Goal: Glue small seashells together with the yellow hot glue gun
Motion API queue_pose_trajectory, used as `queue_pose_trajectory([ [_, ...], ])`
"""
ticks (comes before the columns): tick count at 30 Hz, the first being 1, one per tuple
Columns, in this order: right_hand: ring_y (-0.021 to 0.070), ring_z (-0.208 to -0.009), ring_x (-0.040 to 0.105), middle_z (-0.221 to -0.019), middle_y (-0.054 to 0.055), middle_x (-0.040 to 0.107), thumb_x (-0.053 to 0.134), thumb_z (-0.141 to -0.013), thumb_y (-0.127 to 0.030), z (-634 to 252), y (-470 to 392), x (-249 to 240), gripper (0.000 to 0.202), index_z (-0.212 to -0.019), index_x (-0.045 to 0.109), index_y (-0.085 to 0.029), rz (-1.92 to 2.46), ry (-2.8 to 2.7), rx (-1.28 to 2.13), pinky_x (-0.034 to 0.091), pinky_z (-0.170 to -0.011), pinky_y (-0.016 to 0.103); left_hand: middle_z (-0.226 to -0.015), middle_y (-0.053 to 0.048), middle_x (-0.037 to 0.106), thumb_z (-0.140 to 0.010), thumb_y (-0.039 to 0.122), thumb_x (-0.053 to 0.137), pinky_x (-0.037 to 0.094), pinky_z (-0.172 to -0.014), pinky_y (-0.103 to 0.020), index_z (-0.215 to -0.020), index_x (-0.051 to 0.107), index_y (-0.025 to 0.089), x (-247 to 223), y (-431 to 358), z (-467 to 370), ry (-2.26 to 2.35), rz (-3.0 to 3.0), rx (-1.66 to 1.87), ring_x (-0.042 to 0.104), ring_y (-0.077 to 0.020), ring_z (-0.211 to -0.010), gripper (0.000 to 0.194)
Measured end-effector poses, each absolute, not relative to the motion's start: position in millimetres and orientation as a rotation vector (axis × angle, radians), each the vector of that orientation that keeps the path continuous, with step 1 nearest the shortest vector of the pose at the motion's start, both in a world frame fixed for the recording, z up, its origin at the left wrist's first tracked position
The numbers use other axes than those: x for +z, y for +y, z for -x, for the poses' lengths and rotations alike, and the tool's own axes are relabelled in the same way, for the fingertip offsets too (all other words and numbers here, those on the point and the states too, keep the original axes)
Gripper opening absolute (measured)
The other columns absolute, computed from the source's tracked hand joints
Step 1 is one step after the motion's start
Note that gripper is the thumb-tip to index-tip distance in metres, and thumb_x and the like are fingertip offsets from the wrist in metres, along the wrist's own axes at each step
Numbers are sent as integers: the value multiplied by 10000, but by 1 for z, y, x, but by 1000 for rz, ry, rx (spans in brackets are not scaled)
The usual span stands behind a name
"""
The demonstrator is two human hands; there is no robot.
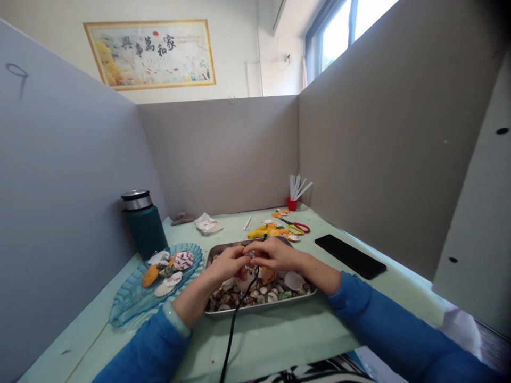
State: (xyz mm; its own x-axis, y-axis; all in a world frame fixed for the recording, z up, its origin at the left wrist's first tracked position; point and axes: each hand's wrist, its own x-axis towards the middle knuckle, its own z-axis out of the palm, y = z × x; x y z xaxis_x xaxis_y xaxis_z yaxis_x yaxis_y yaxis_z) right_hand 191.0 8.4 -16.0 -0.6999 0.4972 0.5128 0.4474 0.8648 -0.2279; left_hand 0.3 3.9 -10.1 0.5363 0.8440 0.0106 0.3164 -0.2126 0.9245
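"Grey partitions (pixel 223 154) frame your pale green worktop (pixel 279 331), where your left hand (pixel 228 264) and right hand (pixel 277 254) meet, fingers curled, above a metal tray (pixel 261 306) of shells (pixel 250 299)."

"Gripping what?"

"Can't tell; your fingers hide it. Snagging the black cord (pixel 230 340) that runs between your wrists could jerk your fingers, spilling shells over the near rim."

Silvery grey on the tray (pixel 259 306), with brown speckles, white, orange and green among its shells (pixel 247 300). Left of the tray, translucent blue for the plate (pixel 130 303), purplish red and white mottling on one scallop (pixel 183 260), dark teal on the bottle (pixel 144 229). Beyond the tray, red and yellow on the scissors (pixel 299 229). Under the tray, pale green for the tabletop (pixel 271 335).
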Motion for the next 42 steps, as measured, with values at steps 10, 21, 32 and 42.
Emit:
queue_pose_trajectory([
  [10, 106, -598, 548, -693, 9, 635, 522, -870, -320, -191, 9, -16, 312, -1141, 562, -172, 682, -2456, 99, 392, -593, 195, -448, 26, 527, -716, 347, 561, 397, -446, -214, -841, 549, 136, -8, 0, -2, 985, -1752, 670, 525, -123, -431, 245],
  [21, 93, -555, 491, -646, -21, 572, 514, -873, -320, -191, 6, -15, 391, -1234, 484, -173, 664, -2354, 140, 354, -547, 186, -475, 30, 527, -733, 374, 562, 389, -446, -205, -961, 562, 123, -6, 2, 0, 902, -1685, 824, 515, -108, -421, 339],
  [32, 92, -552, 491, -649, -12, 581, 498, -882, -332, -191, 8, -16, 359, -1190, 498, -148, 685, -2259, 108, 365, -555, 189, -546, 29, 537, -707, 402, 597, 371, -429, -201, -911, 581, 130, -5, 2, 0, 898, -1593, 831, 480, -78, -390, 340],
  [42, 107, -582, 546, -658, 0, 617, 533, -863, -332, -192, 10, -17, 297, -1112, 575, -176, 698, -2476, 96, 377, -571, 194, -659, -30, 618, -689, 441, 602, 415, -442, -232, -999, 585, 109, -10, 2, 0, 1056, -1682, 543, 551, -123, -442, 454],
])
